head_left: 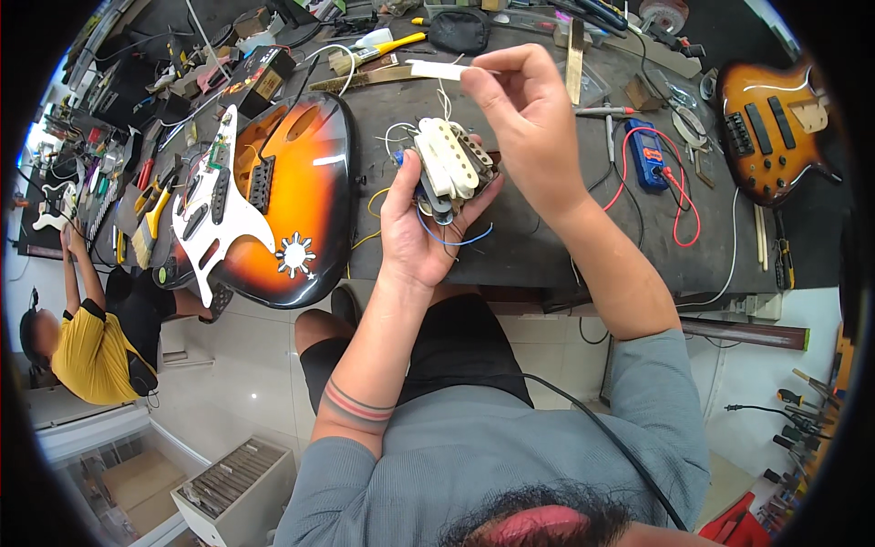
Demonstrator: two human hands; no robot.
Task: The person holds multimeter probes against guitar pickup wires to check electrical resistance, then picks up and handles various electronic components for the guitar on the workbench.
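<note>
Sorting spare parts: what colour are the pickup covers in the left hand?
Cream-white pickup covers, seen in the head view.

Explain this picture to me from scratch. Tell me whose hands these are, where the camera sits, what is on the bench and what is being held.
There is no machine here: a person works with two bare hands. The one picture comes from a wide fisheye camera on that person's head, looking down, so straight edges bend near the rim.

The left hand cradles a cluster of cream guitar pickups with loose wires. The right hand, raised above them, pinches a small white strip between its fingertips.

On the dark workbench lie a sunburst guitar body with its white pickguard lifted, a blue meter with red leads, and scattered tools. A second sunburst guitar lies at the right. Another person in a yellow shirt sits at lower left.
</note>
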